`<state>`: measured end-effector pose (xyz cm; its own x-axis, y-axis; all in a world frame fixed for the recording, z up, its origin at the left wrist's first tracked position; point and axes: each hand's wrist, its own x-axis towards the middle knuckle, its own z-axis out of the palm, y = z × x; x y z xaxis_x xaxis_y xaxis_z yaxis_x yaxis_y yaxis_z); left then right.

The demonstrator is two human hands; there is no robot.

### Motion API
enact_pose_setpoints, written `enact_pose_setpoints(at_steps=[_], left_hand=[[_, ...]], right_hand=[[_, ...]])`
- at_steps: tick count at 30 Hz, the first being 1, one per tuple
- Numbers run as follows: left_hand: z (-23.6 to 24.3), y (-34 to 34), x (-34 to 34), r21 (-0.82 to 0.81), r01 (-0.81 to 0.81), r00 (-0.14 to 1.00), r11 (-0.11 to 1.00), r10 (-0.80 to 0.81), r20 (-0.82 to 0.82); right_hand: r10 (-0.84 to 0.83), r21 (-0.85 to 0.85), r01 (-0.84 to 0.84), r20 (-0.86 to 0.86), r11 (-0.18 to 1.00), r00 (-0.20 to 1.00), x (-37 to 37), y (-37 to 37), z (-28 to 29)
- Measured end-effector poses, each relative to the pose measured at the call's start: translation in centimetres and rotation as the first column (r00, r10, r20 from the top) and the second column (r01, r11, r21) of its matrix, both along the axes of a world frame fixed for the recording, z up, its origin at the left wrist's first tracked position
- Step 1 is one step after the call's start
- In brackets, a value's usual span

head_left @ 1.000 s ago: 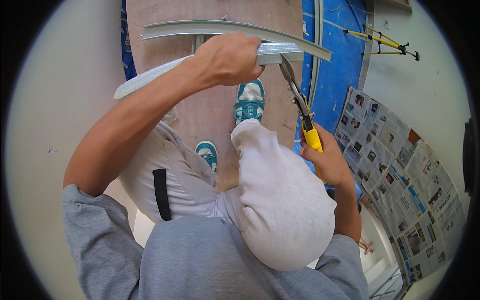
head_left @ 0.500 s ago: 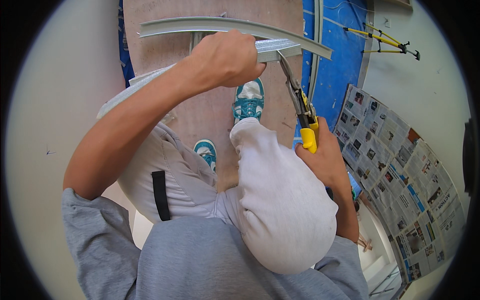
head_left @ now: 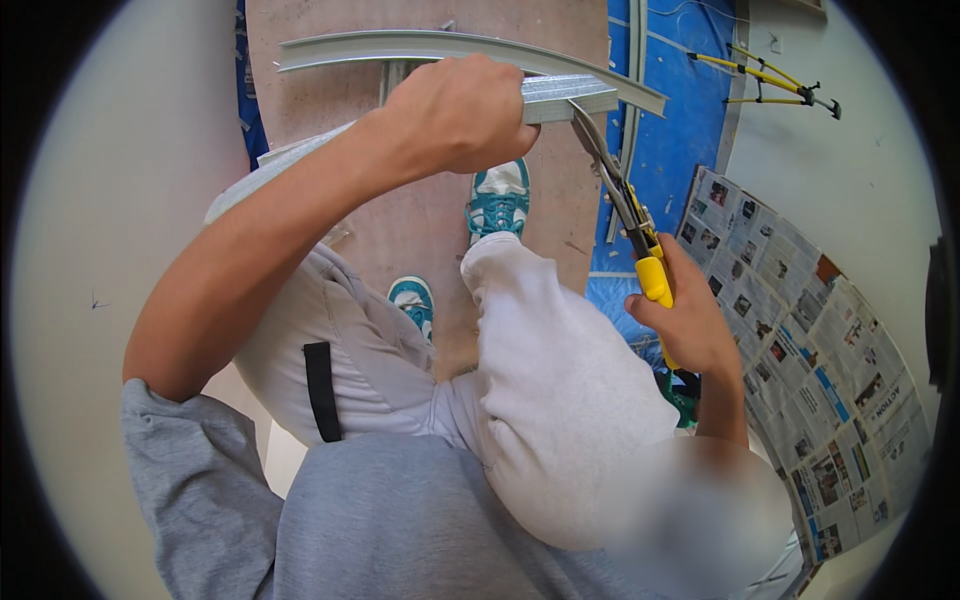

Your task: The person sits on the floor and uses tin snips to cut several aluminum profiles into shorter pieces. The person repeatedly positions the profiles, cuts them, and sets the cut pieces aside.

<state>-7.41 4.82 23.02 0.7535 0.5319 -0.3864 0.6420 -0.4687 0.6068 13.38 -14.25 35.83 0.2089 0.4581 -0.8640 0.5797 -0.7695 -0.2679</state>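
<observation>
My left hand (head_left: 462, 115) grips a galvanised metal channel (head_left: 570, 97), which runs out to the lower left, partly behind my forearm. My right hand (head_left: 683, 310) is closed on metal snips with yellow handles (head_left: 655, 282). Their jaws (head_left: 592, 135) are at the lower edge of the channel, just right of my left hand. Beyond it a second, longer channel (head_left: 330, 50) lies on a pinkish board (head_left: 400, 230), across a short metal piece.
My feet in teal-and-white shoes (head_left: 497, 205) are on the board. To the right are blue sheeting (head_left: 685, 110), long metal rails, a yellow tripod (head_left: 760, 80) by the pale wall (head_left: 850, 180) and a newspaper-covered panel (head_left: 790, 330). Another pale wall (head_left: 120, 230) stands at the left.
My right hand and the snips have moved to the right over the last half second. The held channel has shifted slightly upward, and my left hand with it.
</observation>
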Motion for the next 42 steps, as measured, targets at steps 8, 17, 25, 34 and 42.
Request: enact_pose_setpoints(at_steps=[8, 17, 25, 34, 42], left_hand=[[-0.3, 0.3, -0.8, -0.061, 0.123, 0.977, 0.990, -0.111, 0.180], [-0.1, -0.1, -0.3, -0.009, 0.065, 0.997, 0.998, -0.065, 0.032], [-0.4, 4.0, -1.9, -0.104, 0.064, 0.998, 0.993, -0.061, 0.032], [0.7, 3.8, -1.5, -0.600, -0.069, 0.988, 0.797, 0.136, 0.067], [-1.3, 4.1, -2.5, -0.608, -0.102, 0.965, 0.787, 0.226, 0.131]], right_hand=[[-0.168, -0.091, 0.144, -0.373, 0.985, 0.912, 3.3, -0.3, -0.6], [0.014, -0.143, -0.032, -0.130, 0.989, 0.991, 2.6, 0.1, 0.2], [0.006, 0.039, 0.000, -0.159, 0.999, 0.987, 0.8, -3.4, -5.2], [-0.158, 0.199, 0.197, -0.199, 0.960, 0.967, -1.9, -2.6, -7.5], [-0.099, 0.188, 0.114, -0.087, 0.976, 0.991, -2.8, -0.4, -6.6]])
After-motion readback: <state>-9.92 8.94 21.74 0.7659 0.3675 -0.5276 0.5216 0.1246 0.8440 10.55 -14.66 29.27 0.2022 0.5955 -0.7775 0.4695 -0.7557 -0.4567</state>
